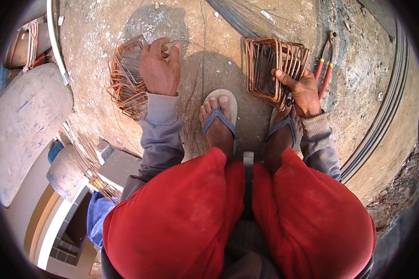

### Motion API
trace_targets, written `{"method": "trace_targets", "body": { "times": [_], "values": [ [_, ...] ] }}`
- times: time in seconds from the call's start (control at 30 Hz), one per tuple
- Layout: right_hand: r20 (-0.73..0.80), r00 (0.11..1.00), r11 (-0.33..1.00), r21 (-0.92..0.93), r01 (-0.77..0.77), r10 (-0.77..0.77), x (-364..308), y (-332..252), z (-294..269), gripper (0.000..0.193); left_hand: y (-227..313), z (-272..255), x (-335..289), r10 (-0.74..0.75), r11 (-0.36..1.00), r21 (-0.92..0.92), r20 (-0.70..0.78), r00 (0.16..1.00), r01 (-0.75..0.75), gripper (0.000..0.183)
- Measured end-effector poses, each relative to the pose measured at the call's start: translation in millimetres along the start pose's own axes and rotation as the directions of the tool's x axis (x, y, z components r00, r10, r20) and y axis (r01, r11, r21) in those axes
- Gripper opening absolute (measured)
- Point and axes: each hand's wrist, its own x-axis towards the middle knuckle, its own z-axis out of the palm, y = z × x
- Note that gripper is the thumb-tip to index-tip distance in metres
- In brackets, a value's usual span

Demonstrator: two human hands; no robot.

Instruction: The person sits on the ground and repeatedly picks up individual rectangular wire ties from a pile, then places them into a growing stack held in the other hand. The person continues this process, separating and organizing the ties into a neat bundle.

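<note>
Right hand (306,91) clamped on rusty metal frame stack (278,63) near right foot (275,142); left hand (160,67), fingers parted, at loose frame pile (125,90) on ground (95,28). Stack likely stiff, weighty; best gripped around side.

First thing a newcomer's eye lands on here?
Probably the bright red trousers, filling the lower middle. Next, the stack of rusty square wire frames gripped in the right hand, upper right of centre, and the looser pile of similar frames at upper left, beside the left hand. The red-handled pincers also stand out on the ground, just right of the right hand.
</note>
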Motion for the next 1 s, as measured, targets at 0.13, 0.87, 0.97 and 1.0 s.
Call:
{"method": "trace_targets", "body": {
  "times": [0.13, 0.87, 0.97, 1.0],
  "values": [
    [0.018, 1.0, 1.0, 0.021, -0.008, 0.008, 2, 0, 3, 0.02, -103, -38, 30, -0.106, 0.805, 0.57, -0.135, 0.985, 0.165, 0.041],
    [0.004, 0.999, 0.999, 0.035, -0.034, 0.034, 1, 0, -1, 0.022, -51, 14, 11, -0.105, 0.939, -0.337, -0.11, 0.988, 0.062, 0.023],
    [0.011, 1.0, 0.999, 0.03, -0.026, 0.025, 1, 0, -1, 0.022, 13, 18, -22, -0.119, 0.715, -0.678, 0.121, 0.985, 0.17, 0.021],
    [0.02, 0.999, 0.999, 0.03, -0.026, 0.026, 2, 1, -2, 0.022, 28, 16, -31, -0.098, 0.647, -0.733, 0.195, 0.976, 0.211, 0.022]
  ]
}}
